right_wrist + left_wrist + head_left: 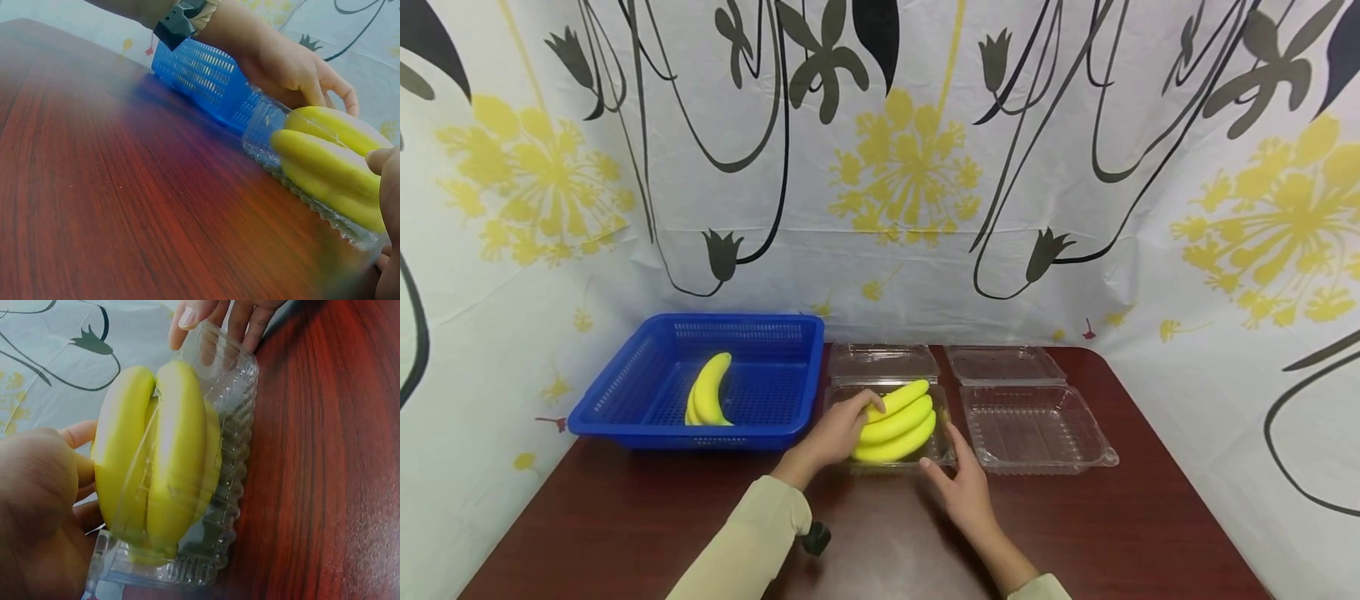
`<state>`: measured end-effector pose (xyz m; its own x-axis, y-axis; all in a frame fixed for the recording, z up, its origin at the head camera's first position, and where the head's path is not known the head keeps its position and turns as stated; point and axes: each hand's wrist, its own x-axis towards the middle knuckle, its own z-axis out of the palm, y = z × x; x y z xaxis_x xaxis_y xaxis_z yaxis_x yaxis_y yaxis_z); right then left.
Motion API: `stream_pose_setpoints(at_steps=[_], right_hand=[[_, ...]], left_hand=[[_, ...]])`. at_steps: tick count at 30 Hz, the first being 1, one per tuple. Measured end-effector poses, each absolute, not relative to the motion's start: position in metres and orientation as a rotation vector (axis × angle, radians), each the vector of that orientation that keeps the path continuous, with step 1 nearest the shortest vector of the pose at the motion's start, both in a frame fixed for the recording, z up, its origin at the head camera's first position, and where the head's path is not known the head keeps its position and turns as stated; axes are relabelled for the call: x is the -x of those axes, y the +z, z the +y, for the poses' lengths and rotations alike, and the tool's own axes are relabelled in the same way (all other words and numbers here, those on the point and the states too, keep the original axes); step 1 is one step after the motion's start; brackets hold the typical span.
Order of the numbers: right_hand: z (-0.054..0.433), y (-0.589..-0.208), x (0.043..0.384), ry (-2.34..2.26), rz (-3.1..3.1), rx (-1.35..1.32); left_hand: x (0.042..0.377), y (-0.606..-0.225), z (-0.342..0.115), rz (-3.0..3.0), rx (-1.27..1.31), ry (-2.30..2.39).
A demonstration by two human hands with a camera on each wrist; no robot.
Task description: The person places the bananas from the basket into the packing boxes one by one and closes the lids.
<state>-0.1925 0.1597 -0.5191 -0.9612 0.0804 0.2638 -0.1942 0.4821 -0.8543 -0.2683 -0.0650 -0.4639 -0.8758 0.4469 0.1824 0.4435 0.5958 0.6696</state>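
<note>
A bunch of yellow bananas (898,427) sits in the middle clear plastic container (946,457), whose lid (883,364) lies folded back. From the left, my left hand (841,427) holds the bananas, its fingers curled over the far side of the top one. In the left wrist view those fingers pass partly behind the bananas (178,444). My right hand (967,492) grips the container's near right corner, thumb at the front and fingers along the right side. Its fingers (240,322) show through the clear wall in the left wrist view.
At the left stands a blue basket (805,375) with more bananas (709,392) in it. A second clear container (1037,429) lies open on the right. Behind the dark red table (1075,533) hangs a patterned cloth (910,283). My left wrist wears a dark strapped device (180,25).
</note>
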Motion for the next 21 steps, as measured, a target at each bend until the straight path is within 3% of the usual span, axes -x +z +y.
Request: stream_pose_setpoints(at_steps=[13, 21], right_hand=[[0.157, -0.519, 0.193, 1.453, -2.463, -0.11], [0.159, -0.521, 0.194, 1.468, -2.448, -0.087]], left_hand=[[0.25, -0.47, -0.071, 3.086, -0.827, 1.171], [0.229, -0.487, -0.082, 3.068, -0.669, 1.346]])
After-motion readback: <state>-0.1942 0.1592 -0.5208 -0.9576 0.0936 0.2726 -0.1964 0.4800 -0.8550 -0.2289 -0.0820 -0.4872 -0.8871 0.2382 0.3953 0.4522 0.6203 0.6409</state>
